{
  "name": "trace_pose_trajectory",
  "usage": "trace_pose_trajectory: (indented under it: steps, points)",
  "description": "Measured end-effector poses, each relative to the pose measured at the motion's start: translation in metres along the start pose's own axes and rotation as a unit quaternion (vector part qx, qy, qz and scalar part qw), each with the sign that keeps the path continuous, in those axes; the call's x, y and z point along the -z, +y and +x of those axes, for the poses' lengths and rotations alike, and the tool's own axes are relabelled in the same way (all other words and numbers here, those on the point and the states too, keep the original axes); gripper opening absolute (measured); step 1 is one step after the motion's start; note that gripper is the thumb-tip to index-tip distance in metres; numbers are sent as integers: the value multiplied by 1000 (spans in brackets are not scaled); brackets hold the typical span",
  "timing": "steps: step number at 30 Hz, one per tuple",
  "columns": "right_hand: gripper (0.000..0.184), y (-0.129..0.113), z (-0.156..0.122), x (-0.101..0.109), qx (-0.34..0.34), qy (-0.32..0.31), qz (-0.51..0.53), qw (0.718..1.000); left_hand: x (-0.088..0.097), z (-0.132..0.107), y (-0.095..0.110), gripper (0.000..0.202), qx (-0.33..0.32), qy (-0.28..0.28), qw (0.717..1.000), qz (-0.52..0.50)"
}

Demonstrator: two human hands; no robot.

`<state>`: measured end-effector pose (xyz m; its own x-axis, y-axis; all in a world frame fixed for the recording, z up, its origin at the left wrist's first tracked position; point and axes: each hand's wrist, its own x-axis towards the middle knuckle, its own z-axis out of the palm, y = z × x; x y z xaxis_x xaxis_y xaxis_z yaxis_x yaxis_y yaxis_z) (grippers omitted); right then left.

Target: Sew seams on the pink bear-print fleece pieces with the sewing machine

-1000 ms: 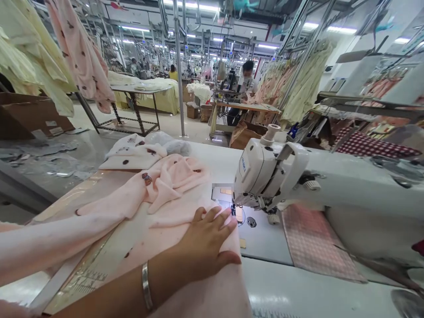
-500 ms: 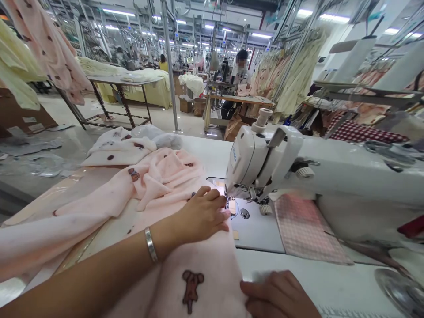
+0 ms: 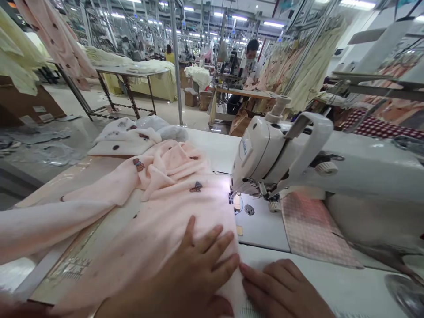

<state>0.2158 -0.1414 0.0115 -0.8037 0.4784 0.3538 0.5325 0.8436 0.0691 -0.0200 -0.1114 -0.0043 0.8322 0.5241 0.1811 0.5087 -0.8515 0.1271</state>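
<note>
- Your left hand lies open, fingers spread on the pale pink fleece fabric, gripping nothing.
- Your right hand rests open on the white sewing table, fingertips against the fabric's right edge.
- From your hands, that long edge runs straight ahead to the metal presser foot of the white sewing machine; your right hand lies nearer it.

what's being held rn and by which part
The pink fabric, pressed flat from above by the left hand; the right hand touches its edge, pinch unclear.
</note>
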Motion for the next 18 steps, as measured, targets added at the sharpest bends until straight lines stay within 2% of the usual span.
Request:
trace_pose_trajectory:
  steps: [2, 5, 11, 18]
  points:
    - [29, 9, 9, -4, -14, 25, 22, 999, 12, 9, -16, 53, 9, -35, 999, -40]
    - [25, 23, 22, -11, -46, 43, 55, 996, 21, 22, -41, 51, -4, -33, 998, -54]
    - [23, 53, 39, -31, -115, 39, 57, 991, 19, 48, -90, 57, -46, -40, 996, -58]
    - [27, 73, 38, -54, -129, 42, 45, 990, 23, 83, -132, 51, -70, -22, 997, -7]
